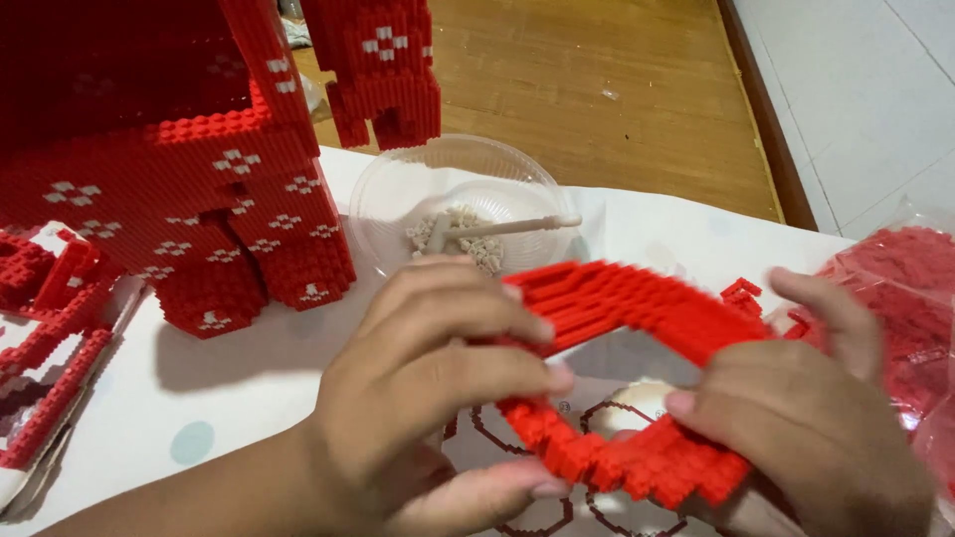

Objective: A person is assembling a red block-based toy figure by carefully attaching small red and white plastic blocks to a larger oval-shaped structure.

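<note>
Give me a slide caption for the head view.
Both hands, left and right, grip a curved red brick piece beside a clear bowl.

— I counted two hands, left (428, 388) and right (806, 418), both closed on one curved red brick piece (637, 308).

— And on the bench (249, 378)?

— I saw one big red brick model (179, 169), one clear plastic bowl (398, 199), one small stick tool (507, 228) and one bag of red bricks (910, 288).

Red brick ring (637, 308), red model (179, 169) with white flower specks
</note>
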